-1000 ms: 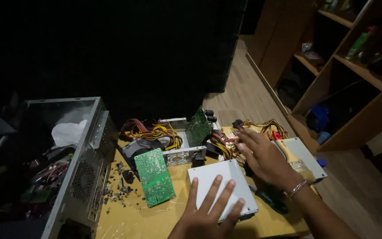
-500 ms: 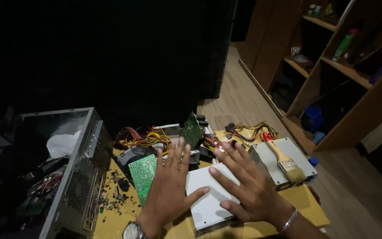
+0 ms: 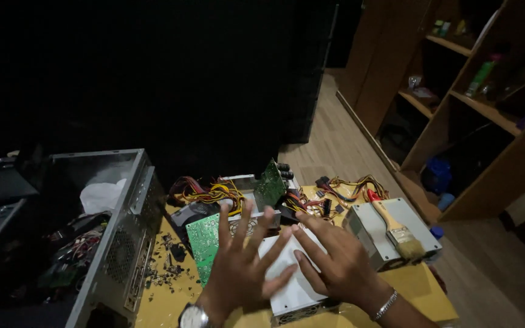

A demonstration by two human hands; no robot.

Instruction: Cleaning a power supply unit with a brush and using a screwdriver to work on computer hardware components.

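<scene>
My left hand (image 3: 241, 264) lies flat with fingers spread on a white metal box (image 3: 290, 285), a power supply casing on the yellow table (image 3: 420, 291). Its fingers also reach over a green circuit board (image 3: 200, 243). My right hand (image 3: 335, 261) rests flat on the right part of the same box, fingers apart and pointing left. Neither hand grips anything. A watch sits on my left wrist and a bracelet on my right wrist.
An open grey computer case (image 3: 113, 243) stands at the left. A second grey power supply (image 3: 390, 234) with a paintbrush (image 3: 396, 231) on it lies to the right. Bundled yellow and red cables (image 3: 214, 193), another upright circuit board (image 3: 271, 182) and dust scraps (image 3: 165, 273) lie behind. Wooden shelves (image 3: 475, 109) stand at the right.
My right hand moved from the cables onto the white box. My left hand slid forward across the box toward the green board. The view shifted slightly.
</scene>
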